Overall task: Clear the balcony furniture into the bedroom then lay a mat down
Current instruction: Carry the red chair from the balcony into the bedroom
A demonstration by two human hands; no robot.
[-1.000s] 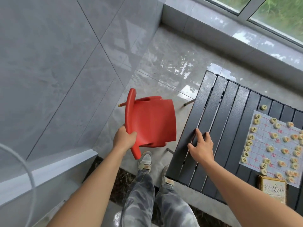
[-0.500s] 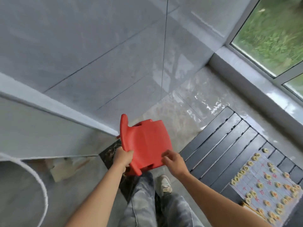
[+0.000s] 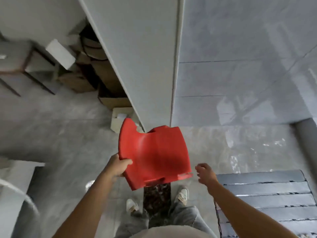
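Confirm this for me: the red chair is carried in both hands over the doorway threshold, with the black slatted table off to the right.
Not both hands. In the head view only the left hand has a grip on the red chair, at its left edge; the right hand is open and apart from the chair's right edge. The rest holds: dark threshold below, black slatted table to the right.

Grey glossy floor tiles [image 3: 240, 148] reflecting daylight; grey tiled wall [image 3: 240, 48] at right; pale wall end [image 3: 142, 57] at centre. Beyond it, cardboard boxes [image 3: 111, 100] and a dark-framed chair [image 3: 20, 62]. Dark stone threshold [image 3: 157, 200] underfoot.
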